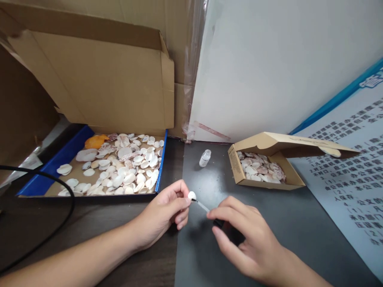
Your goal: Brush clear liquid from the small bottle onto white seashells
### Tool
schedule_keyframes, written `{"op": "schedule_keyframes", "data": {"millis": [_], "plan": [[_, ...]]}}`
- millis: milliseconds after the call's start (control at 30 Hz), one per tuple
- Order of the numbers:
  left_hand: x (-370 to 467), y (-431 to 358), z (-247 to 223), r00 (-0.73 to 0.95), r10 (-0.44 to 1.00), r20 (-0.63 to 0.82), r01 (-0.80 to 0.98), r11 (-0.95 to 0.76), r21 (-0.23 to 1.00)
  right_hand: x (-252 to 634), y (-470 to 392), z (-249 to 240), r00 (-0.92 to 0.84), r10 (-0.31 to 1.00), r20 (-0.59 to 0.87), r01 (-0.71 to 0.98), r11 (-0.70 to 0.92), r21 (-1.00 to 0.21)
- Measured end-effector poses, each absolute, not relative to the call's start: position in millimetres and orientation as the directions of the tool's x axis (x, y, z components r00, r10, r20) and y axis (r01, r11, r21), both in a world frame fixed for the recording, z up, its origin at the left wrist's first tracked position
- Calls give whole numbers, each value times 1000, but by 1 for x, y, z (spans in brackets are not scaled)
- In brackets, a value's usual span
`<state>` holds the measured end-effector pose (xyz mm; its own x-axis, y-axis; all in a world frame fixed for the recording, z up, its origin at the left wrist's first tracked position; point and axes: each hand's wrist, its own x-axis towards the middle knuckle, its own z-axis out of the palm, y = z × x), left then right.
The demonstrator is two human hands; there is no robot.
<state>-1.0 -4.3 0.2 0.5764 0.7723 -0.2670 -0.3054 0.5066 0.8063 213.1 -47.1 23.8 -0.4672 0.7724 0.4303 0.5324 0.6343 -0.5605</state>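
Observation:
Between thumb and forefinger, my left hand (167, 213) pinches a small white shell (192, 195) near the middle of the view. My right hand (247, 235) grips the black cap of a thin brush applicator (203, 206), whose dark tip touches or nearly touches the shell's lower edge. Beyond the hands stands a small clear glass bottle (205, 158) with a label and no cap on it. Left of it, an open blue-edged box (162, 167) holds many loose white and brownish shells.
At the right, a smaller cardboard box (237, 169) with its lid raised holds more shells. A black cable (67, 187) curves across the left side. A white panel (254, 71) and a printed poster (344, 175) stand behind and to the right.

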Motion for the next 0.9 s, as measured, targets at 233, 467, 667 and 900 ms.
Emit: {"op": "schedule_keyframes", "data": {"millis": [233, 467, 667, 900], "plan": [[-1, -5, -4, 599, 767, -229, -302, 482, 822, 215, -46, 23, -483, 757, 439, 503, 651, -569], [-3, -4, -9, 602, 774, -199, -297, 448, 844, 216, -46, 23, -459, 752, 473, 510, 659, -552], [-1, -6, -6, 547, 812, -201, -314, 422, 851, 217, -46, 22, -473, 759, 447, 512, 650, -562], [-1, -5, -9, 571, 791, -221, -279, 440, 854, 215, -46, 20, -468, 774, 428, 520, 632, -575]]}}
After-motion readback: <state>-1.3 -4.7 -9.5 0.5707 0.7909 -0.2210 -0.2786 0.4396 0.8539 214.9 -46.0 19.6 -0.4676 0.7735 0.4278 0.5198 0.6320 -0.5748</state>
